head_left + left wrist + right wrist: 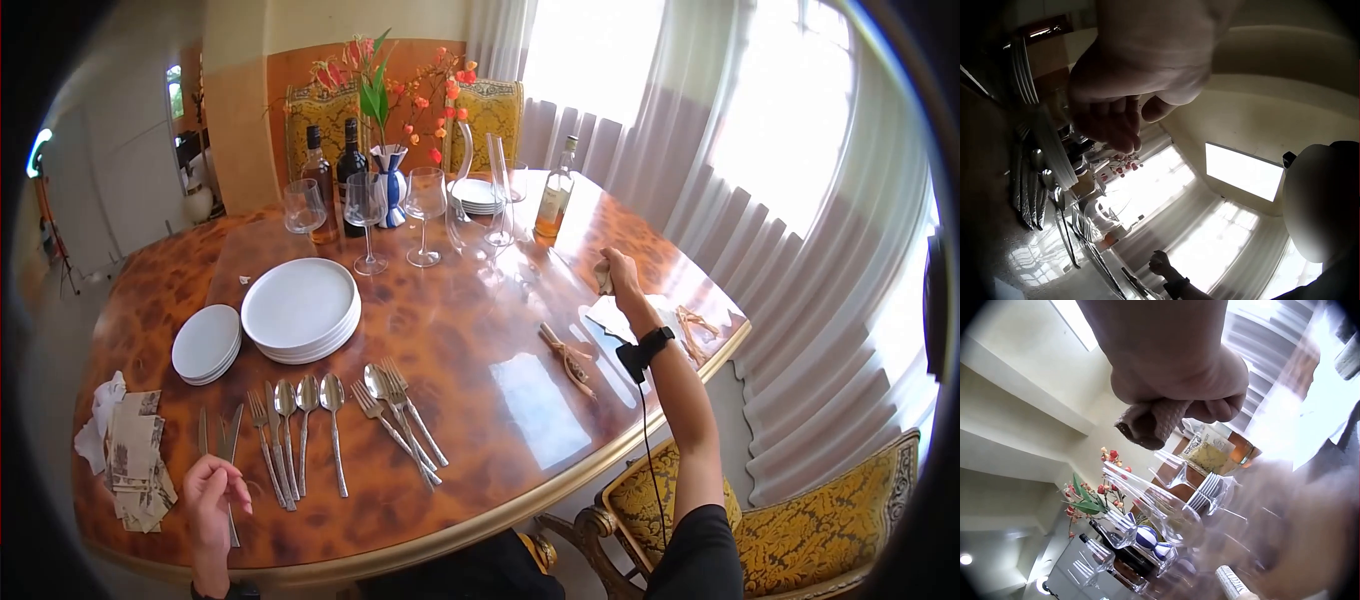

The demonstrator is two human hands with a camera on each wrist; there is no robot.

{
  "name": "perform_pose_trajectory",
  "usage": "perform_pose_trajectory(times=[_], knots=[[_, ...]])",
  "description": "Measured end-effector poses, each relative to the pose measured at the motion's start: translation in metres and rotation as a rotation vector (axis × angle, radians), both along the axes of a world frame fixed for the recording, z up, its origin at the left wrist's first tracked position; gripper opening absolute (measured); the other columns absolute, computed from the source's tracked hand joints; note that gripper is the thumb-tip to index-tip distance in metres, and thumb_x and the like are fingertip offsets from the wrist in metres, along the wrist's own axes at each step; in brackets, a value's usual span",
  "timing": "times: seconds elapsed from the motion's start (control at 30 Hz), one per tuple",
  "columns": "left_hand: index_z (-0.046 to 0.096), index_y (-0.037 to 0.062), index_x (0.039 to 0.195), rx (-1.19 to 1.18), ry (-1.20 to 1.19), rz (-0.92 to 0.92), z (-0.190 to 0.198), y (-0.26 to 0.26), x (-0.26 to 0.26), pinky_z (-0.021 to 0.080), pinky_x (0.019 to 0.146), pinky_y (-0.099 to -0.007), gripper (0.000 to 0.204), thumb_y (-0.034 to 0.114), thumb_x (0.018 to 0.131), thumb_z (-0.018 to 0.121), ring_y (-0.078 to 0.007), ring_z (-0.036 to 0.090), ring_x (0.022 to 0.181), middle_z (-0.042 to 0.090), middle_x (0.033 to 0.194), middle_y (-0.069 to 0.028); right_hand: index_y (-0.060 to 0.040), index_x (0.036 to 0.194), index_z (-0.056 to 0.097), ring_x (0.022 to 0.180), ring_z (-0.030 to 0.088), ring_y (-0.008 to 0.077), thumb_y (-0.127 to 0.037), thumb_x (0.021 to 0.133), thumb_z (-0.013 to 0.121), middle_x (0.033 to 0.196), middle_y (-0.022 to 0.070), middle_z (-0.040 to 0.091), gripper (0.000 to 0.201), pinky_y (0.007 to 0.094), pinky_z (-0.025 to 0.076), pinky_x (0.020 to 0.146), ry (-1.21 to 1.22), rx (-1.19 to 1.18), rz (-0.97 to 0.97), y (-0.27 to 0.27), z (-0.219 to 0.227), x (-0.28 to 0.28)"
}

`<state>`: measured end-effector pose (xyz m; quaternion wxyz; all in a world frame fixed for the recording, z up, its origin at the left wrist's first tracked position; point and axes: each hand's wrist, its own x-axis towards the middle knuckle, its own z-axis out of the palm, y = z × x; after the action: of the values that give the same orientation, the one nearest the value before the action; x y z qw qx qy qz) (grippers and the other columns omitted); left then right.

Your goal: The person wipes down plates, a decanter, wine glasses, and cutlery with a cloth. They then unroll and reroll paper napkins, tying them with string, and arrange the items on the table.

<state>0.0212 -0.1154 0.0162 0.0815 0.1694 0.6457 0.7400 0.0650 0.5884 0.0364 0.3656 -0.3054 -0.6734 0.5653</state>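
My right hand [622,275] reaches out over the right part of the table and grips a short, rolled, brownish textured piece [1154,422]. Its hollow end sticks out from the fingers in the right wrist view; I cannot tell what it is. Below that hand lies a white sheet [640,312], with brown tied strips [697,325] beside it. Nearer the middle is a tied brown bundle [568,360]. At the front left, my left hand [213,490] hovers with loosely bent fingers and nothing in them. It partly hides the table knives [235,435].
Forks [400,410] and spoons [333,430] lie in groups in front of stacked white plates [300,310]. Printed papers [140,450] lie far left. Tall wine glasses [424,200], a whisky-coloured bottle [555,200] and a flower vase [390,185] stand behind. A chair [830,510] stands at the right.
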Motion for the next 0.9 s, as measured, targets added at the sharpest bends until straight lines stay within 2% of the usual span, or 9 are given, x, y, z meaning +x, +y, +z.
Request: perform_pose_trajectory(times=[0.17, 0.33, 0.4, 0.53, 0.6, 0.63, 0.7, 0.83, 0.9], knots=[[0.053, 0.0015, 0.085, -0.06, -0.021, 0.078, -0.015, -0.023, 0.018, 0.045, 0.046, -0.0255, 0.022, 0.018, 0.098, 0.048, -0.0134, 0.054, 0.054, 0.054, 0.065, -0.0069, -0.0023, 0.091, 0.058, 0.048, 0.058, 0.0197, -0.033, 0.089, 0.058, 0.073, 0.0096, 0.057, 0.031, 0.0318, 0.048, 0.038, 0.032, -0.06, -0.008, 0.005, 0.012, 0.008], [0.056, 0.0011, 0.085, -0.141, -0.015, 0.077, -0.023, -0.029, 0.018, 0.045, 0.048, -0.023, 0.023, 0.018, 0.099, 0.048, -0.011, 0.055, 0.054, 0.058, 0.065, -0.0069, -0.0074, 0.095, 0.06, 0.064, 0.06, 0.015, -0.043, 0.091, 0.058, 0.08, 0.0053, 0.057, 0.036, 0.0289, 0.05, 0.05, -0.199, 0.066, 0.083, 0.006, 0.0, 0.011], [0.058, -0.0003, 0.089, -0.164, -0.015, 0.043, -0.014, -0.023, 0.016, 0.047, 0.051, -0.0229, 0.021, 0.016, 0.098, 0.049, -0.0108, 0.056, 0.057, 0.06, 0.068, -0.0074, -0.0048, 0.104, 0.062, 0.075, 0.064, 0.0193, -0.046, 0.092, 0.057, 0.087, 0.0074, 0.062, 0.043, 0.0331, 0.054, 0.062, -0.291, 0.152, 0.162, 0.0, -0.008, 0.008], [0.058, 0.0003, 0.102, -0.272, 0.061, -0.067, 0.01, -0.014, 0.01, 0.049, 0.06, -0.0225, 0.017, 0.016, 0.098, 0.053, -0.0095, 0.059, 0.066, 0.063, 0.083, -0.006, -0.0025, 0.118, 0.063, 0.105, 0.063, 0.0265, -0.04, 0.089, 0.063, 0.112, 0.015, 0.067, 0.047, 0.0376, 0.047, 0.094, -0.661, 0.718, 0.302, -0.009, -0.017, 0.0], [0.056, 0.0017, 0.109, -0.406, 0.09, -0.123, 0.026, -0.009, -0.003, 0.048, 0.066, -0.0245, 0.021, 0.019, 0.098, 0.052, -0.0087, 0.059, 0.075, 0.063, 0.09, -0.0044, -0.0033, 0.115, 0.065, 0.1, 0.067, 0.0271, -0.037, 0.087, 0.065, 0.108, 0.0179, 0.069, 0.043, 0.0366, 0.05, 0.089, -0.605, 1.104, 0.166, -0.018, -0.024, -0.009], [0.055, 0.0026, 0.112, -0.448, 0.076, -0.161, 0.031, -0.009, -0.015, 0.048, 0.066, -0.0249, 0.023, 0.021, 0.098, 0.052, -0.0087, 0.059, 0.078, 0.062, 0.093, -0.0043, -0.004, 0.113, 0.066, 0.091, 0.07, 0.0296, -0.036, 0.087, 0.064, 0.098, 0.0184, 0.071, 0.041, 0.0374, 0.053, 0.084, -0.644, 0.958, 0.223, -0.051, -0.004, -0.012], [0.054, 0.0035, 0.115, -0.511, 0.071, -0.21, 0.037, 0.0, -0.043, 0.048, 0.066, -0.0252, 0.026, 0.023, 0.098, 0.053, -0.0086, 0.059, 0.08, 0.061, 0.097, -0.0041, -0.0026, 0.106, 0.068, 0.078, 0.071, 0.0237, -0.034, 0.089, 0.063, 0.082, 0.0135, 0.072, 0.036, 0.0352, 0.054, 0.075, -0.593, 1.082, 0.298, -0.073, 0.003, -0.033], [0.042, 0.0046, 0.136, -0.786, 0.21, -0.132, 0.035, 0.033, -0.125, 0.05, 0.073, -0.0264, 0.046, 0.029, 0.098, 0.051, -0.0133, 0.059, 0.092, 0.057, 0.116, -0.008, 0.0038, 0.106, 0.065, 0.073, 0.067, 0.0139, -0.033, 0.097, 0.057, 0.08, 0.0085, 0.069, 0.039, 0.0286, 0.052, 0.067, -0.351, 0.7, 0.782, -0.172, 0.024, -0.092], [0.041, 0.0032, 0.135, -0.789, 0.2, -0.022, 0.023, 0.06, -0.164, 0.051, 0.067, -0.0279, 0.049, 0.031, 0.096, 0.054, -0.0137, 0.061, 0.085, 0.058, 0.106, -0.0089, 0.0022, 0.104, 0.066, 0.072, 0.068, 0.0159, -0.039, 0.096, 0.058, 0.083, 0.0105, 0.07, 0.043, 0.0298, 0.054, 0.065, -0.202, 0.533, 0.984, -0.219, 0.006, -0.132]])
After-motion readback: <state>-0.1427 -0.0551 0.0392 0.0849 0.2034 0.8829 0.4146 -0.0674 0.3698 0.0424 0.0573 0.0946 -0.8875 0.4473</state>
